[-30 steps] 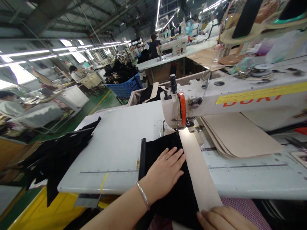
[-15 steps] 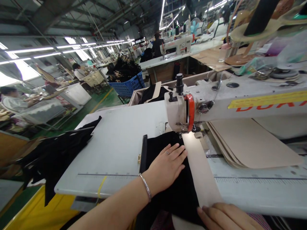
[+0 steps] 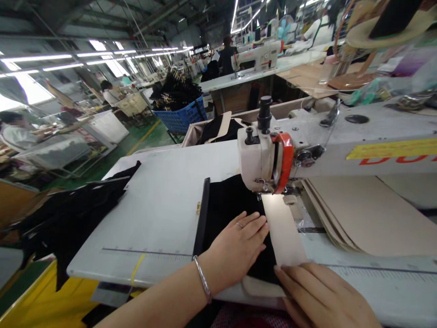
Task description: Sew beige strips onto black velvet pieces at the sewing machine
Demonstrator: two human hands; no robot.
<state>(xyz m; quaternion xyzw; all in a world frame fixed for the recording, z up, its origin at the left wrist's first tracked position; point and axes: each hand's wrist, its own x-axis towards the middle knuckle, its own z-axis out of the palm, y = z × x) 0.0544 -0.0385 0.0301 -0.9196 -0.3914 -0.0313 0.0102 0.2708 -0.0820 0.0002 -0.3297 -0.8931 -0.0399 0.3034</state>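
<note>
My left hand (image 3: 237, 248) lies flat, fingers stretched out, on a black fabric piece (image 3: 228, 205) that runs under the head of a white sewing machine (image 3: 266, 157). A tan strip (image 3: 282, 228) lies along the fabric's right side, leading to the needle area. My right hand (image 3: 321, 296) rests palm down at the near end of the tan strip, fingers together and pressing on it. A silver bracelet sits on my left wrist.
A stack of tan panels (image 3: 368, 218) lies under the machine arm at right. Black fabric pieces (image 3: 78, 205) hang over the table's left edge. A blue basket (image 3: 180, 118) of dark goods stands behind. Other people work at machines further back.
The fabric and tan strip have fed toward the needle. My right hand has come forward onto the table, onto the strip's end; my left hand stays flat on the black fabric.
</note>
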